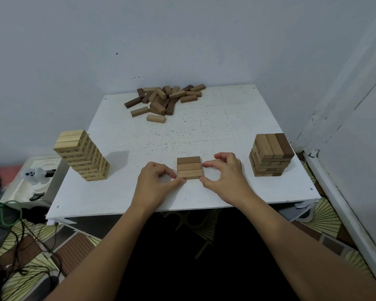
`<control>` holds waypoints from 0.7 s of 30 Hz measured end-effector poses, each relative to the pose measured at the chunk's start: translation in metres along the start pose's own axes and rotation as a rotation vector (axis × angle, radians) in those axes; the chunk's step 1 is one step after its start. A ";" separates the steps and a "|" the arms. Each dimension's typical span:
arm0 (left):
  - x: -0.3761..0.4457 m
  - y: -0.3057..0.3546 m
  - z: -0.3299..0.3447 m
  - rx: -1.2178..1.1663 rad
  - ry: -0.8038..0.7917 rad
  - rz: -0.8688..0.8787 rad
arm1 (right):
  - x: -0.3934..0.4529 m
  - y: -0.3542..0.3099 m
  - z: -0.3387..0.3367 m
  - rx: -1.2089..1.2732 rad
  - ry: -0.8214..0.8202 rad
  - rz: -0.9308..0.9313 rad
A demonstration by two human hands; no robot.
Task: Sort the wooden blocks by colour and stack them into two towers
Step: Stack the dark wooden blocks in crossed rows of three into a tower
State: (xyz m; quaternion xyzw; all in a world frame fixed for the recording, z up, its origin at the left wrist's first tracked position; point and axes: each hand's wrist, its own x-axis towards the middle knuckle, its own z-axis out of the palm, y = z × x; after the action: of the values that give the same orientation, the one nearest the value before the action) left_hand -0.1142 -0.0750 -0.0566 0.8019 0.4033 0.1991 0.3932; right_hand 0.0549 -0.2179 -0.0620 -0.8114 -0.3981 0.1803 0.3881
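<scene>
Lying flat near the front middle of the white table (pixel 237 118): a row of three blocks (pixel 190 168), side by side and touching, long sides running left to right, the farthest one a shade darker. Flanking that row at either short end: left hand (pixel 155 181) with fingers curled, thumb and forefinger tips pinching the near left corner of the row; right hand (pixel 224 172) likewise curled, thumb touching the near right corner, forefinger tip reaching toward the right end at mid-row, whether touching there or just short being hard to tell. Resting on the tabletop with both wrists, forearms crossing the near edge. Standing at the left edge, well apart from the hands: a tall pale tower (pixel 82 155), leaning outward in this wide view, its base close to the table's left rim. Standing near the right edge: a shorter brown tower (pixel 270 156), top layer showing two mid-brown blocks and one dark one. Lying at the far side against the wall: a loose pile of mixed blocks (pixel 164 99), a few strays spilling toward the centre. Leaving bare tabletop between the row and the pile, and on either side between the hands and the towers; leaving only a narrow strip between the row and the near edge.
</scene>
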 end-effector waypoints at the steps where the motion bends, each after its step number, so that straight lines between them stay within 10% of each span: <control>1: 0.000 0.000 0.000 -0.001 0.001 0.001 | 0.000 0.000 0.000 0.000 0.002 0.000; 21: 0.014 0.010 -0.011 0.167 -0.062 0.015 | 0.006 -0.009 -0.010 -0.104 -0.069 0.025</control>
State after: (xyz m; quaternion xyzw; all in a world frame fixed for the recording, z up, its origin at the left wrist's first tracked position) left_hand -0.1076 -0.0623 -0.0416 0.8408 0.4001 0.1426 0.3357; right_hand 0.0600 -0.2140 -0.0488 -0.8288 -0.4098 0.1921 0.3290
